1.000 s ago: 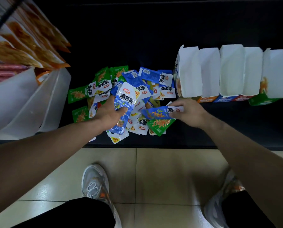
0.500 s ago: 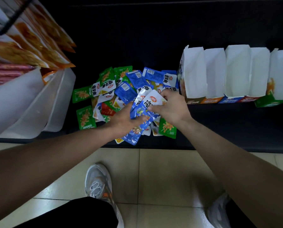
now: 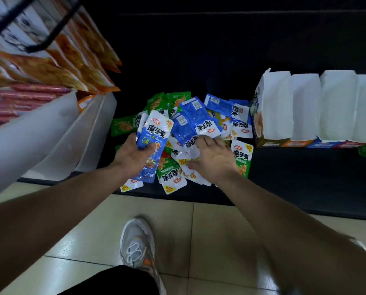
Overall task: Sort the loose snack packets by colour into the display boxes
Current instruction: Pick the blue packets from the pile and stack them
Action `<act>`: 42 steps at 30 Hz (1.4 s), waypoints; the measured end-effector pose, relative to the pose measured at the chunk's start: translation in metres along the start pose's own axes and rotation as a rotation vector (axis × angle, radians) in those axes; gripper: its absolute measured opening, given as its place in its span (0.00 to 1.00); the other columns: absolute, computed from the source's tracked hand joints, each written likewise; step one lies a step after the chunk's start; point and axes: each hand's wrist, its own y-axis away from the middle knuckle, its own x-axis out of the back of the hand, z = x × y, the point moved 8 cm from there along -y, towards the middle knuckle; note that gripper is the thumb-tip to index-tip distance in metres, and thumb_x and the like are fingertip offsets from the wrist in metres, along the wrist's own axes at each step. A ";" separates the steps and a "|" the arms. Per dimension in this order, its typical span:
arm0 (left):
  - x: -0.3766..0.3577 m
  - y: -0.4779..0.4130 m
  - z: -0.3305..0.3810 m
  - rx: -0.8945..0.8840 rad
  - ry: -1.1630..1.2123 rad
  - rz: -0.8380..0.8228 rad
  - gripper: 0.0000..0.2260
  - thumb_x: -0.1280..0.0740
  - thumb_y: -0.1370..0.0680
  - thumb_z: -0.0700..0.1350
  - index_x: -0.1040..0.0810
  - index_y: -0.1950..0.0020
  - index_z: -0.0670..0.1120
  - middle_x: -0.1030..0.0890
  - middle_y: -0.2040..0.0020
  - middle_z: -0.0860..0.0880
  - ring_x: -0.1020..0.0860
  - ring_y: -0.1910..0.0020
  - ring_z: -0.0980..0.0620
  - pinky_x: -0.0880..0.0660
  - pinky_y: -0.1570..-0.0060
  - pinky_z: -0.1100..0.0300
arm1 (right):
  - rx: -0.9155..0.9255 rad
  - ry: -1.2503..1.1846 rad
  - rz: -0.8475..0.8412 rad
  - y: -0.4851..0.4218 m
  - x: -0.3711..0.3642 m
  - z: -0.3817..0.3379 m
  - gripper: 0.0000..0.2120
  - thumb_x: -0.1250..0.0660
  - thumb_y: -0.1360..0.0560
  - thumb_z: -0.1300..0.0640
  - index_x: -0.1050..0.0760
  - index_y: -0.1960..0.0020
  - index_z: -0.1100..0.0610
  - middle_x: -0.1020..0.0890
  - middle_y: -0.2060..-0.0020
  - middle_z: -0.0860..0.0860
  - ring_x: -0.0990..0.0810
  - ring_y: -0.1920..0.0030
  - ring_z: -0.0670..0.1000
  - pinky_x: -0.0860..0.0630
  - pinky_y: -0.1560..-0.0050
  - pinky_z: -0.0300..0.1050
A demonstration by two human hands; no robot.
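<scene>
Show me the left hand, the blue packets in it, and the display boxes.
left hand (image 3: 127, 155): head view, its back
blue packets (image 3: 158, 129): head view, white top of the front packet
display boxes (image 3: 277, 107): head view, white flap of leftmost box
</scene>
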 end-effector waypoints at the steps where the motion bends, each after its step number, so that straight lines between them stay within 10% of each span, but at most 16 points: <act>1: 0.000 -0.001 0.000 -0.003 -0.005 -0.003 0.12 0.32 0.21 0.52 0.25 0.43 0.46 0.21 0.55 0.48 0.20 0.54 0.45 0.27 0.55 0.56 | -0.001 -0.013 0.012 0.001 0.000 0.001 0.31 0.34 0.25 0.36 0.34 0.28 0.52 0.29 0.29 0.50 0.33 0.30 0.59 0.31 0.32 0.56; 9: -0.003 0.009 0.005 -0.049 -0.010 -0.066 0.12 0.33 0.20 0.52 0.27 0.41 0.48 0.22 0.55 0.52 0.21 0.55 0.49 0.28 0.57 0.58 | 0.172 -0.042 0.135 0.016 0.025 -0.001 0.11 0.39 0.18 0.51 0.20 0.41 0.51 0.21 0.38 0.46 0.19 0.44 0.57 0.21 0.48 0.51; 14: 0.015 0.015 0.027 -0.087 -0.057 -0.021 0.12 0.34 0.19 0.52 0.29 0.41 0.48 0.22 0.54 0.54 0.25 0.61 0.57 0.32 0.67 0.65 | 0.126 0.030 0.181 0.018 0.075 0.002 0.04 0.40 0.17 0.58 0.29 0.43 0.52 0.21 0.60 0.48 0.22 0.63 0.55 0.23 0.60 0.50; 19: 0.036 0.038 0.089 -0.185 -0.113 -0.080 0.31 0.34 0.20 0.56 0.41 0.21 0.49 0.31 0.26 0.49 0.31 0.28 0.43 0.34 0.42 0.59 | 0.112 -0.036 0.106 0.042 0.164 0.005 0.07 0.44 0.15 0.51 0.28 0.44 0.48 0.23 0.62 0.50 0.25 0.61 0.53 0.30 0.63 0.47; 30: -0.014 0.222 0.185 -0.367 0.041 -0.417 0.29 0.34 0.23 0.62 0.39 0.24 0.57 0.31 0.32 0.65 0.32 0.34 0.64 0.35 0.34 0.64 | 0.175 -0.321 0.255 0.207 0.325 0.000 0.07 0.35 0.20 0.56 0.21 0.53 0.48 0.18 0.61 0.42 0.21 0.59 0.43 0.28 0.54 0.44; 34: -0.032 0.267 0.209 -0.355 0.335 -0.440 0.10 0.38 0.17 0.53 0.25 0.37 0.56 0.15 0.52 0.63 0.17 0.52 0.61 0.22 0.48 0.64 | 0.012 -0.282 0.449 0.241 0.338 0.022 0.06 0.35 0.20 0.52 0.21 0.52 0.44 0.18 0.61 0.41 0.23 0.63 0.43 0.23 0.58 0.48; 42: -0.056 0.304 0.221 -0.372 0.458 -0.481 0.11 0.33 0.20 0.50 0.25 0.38 0.51 0.14 0.49 0.55 0.15 0.53 0.56 0.20 0.58 0.64 | -0.021 -0.307 0.634 0.277 0.329 0.020 0.07 0.33 0.20 0.49 0.23 0.43 0.47 0.18 0.55 0.44 0.20 0.56 0.49 0.28 0.59 0.40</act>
